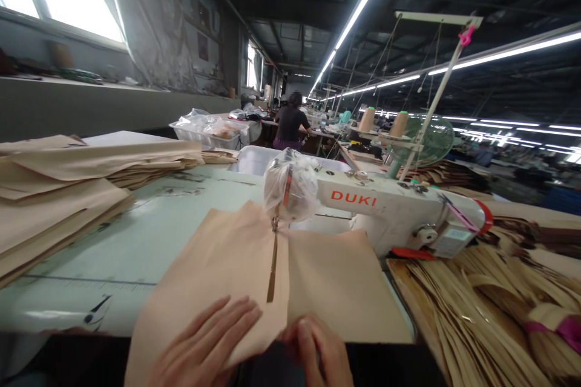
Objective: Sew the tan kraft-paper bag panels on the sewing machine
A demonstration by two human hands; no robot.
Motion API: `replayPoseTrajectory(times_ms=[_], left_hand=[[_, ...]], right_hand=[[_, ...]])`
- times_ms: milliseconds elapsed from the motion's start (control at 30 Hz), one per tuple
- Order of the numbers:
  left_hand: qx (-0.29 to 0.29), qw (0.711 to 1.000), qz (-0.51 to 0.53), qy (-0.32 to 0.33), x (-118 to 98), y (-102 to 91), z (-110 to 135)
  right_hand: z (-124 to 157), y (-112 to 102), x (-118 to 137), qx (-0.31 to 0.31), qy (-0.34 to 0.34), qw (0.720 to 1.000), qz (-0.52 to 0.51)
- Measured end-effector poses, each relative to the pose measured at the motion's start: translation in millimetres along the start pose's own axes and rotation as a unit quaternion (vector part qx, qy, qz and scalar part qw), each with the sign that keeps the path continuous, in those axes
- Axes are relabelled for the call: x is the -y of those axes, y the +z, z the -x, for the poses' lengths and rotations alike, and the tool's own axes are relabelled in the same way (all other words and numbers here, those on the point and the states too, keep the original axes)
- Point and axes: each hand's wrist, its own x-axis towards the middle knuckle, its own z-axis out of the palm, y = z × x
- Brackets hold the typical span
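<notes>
A beige fabric piece (218,260) lies under the needle of a white sewing machine (390,205), whose head is wrapped in clear plastic. A narrow brown strip or slot (273,275) runs from the presser foot (275,224) toward me. My left hand (213,338) rests flat on the fabric, fingers stretched out, left of the strip's near end. At the fabric's near edge my right hand (320,350) is closed, thumb and fingers pinching what looks like that edge; the fingertips are partly hidden. Another beige panel (340,278) spreads to the right, and I cannot tell whether it is the same piece.
Stacked beige pieces (49,199) cover the table's left side. Bundled tan strips (458,314) lie at right, with a purple tie (567,332). Behind the machine stand a white bin (249,160), thread cones (367,119) and a green fan (429,142). A person (290,123) sits farther back.
</notes>
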Motion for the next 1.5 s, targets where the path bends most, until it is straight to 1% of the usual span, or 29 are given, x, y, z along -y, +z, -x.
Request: replayPoseTrajectory(times_ms=[33,67,100,133,167,233,300,400,500,600,700,800,900,967,1033,1067,1133,1200,1267,1333,1500], left_hand=[[0.014,0.998,0.026,-0.048,1,-8.3,-8],[0.031,0.993,0.052,-0.099,3,-15.8,-15],[0.047,0.984,0.077,-0.151,4,-22.2,-23],[0.057,0.975,0.100,-0.193,6,-27.5,-29],[0.062,0.964,0.121,-0.227,8,-31.7,-35],[0.065,0.947,0.162,-0.270,9,-37.3,-43],[0.073,0.935,0.203,-0.283,9,-40.0,-49],[0.092,0.920,0.251,-0.286,6,-42.1,-54],[0.103,0.911,0.261,-0.300,4,-44.1,-56],[0.119,0.910,0.255,-0.304,2,-45.8,-55],[0.129,0.912,0.250,-0.299,0,-46.4,-55],[0.126,0.916,0.250,-0.287,-1,-46.3,-54],[0.112,0.937,0.221,-0.247,-1,-44.8,-49],[0.099,0.962,0.172,-0.189,-3,-41.9,-44],[0.087,0.985,0.110,-0.102,-5,-36.4,-37],[0.084,0.992,0.078,-0.057,-7,-32.6,-33],[0.085,0.996,0.021,0.012,-10,-23.2,-25],[0.099,0.994,-0.018,0.050,-11,-13.4,-18],[0.110,0.991,-0.035,0.070,-10,-5.5,-13],[0.119,0.989,-0.034,0.076,-9,-0.6,-9],[0.155,0.985,0.003,0.070,-5,2.1,-5]], right_hand=[[-5,-3,6,-0.004,-0.073,0.996,0.060],[-11,-4,11,0.005,-0.138,0.984,0.112],[-16,-4,14,0.027,-0.183,0.971,0.151],[-20,-3,15,0.056,-0.203,0.962,0.176],[-24,-2,16,0.078,-0.206,0.957,0.191],[-29,0,13,0.094,-0.194,0.957,0.192],[-31,-1,7,0.079,-0.193,0.962,0.176],[-31,-4,1,0.050,-0.216,0.962,0.163],[-30,-5,-1,0.029,-0.217,0.965,0.142],[-30,-6,-1,0.030,-0.229,0.964,0.131],[-32,-7,0,0.046,-0.242,0.959,0.140],[-33,-8,1,0.054,-0.241,0.959,0.141],[-32,-9,4,0.054,-0.252,0.956,0.142],[-32,-8,4,0.063,-0.258,0.951,0.159],[-31,-8,2,0.061,-0.280,0.940,0.183],[-30,-8,0,0.052,-0.298,0.934,0.192],[-31,-8,-3,0.029,-0.337,0.919,0.204],[-32,-8,-5,0.012,-0.359,0.909,0.212],[-33,-8,-6,0.005,-0.364,0.906,0.217],[-33,-9,-6,0.002,-0.359,0.908,0.214],[-33,-7,-10,-0.014,-0.358,0.908,0.216]])
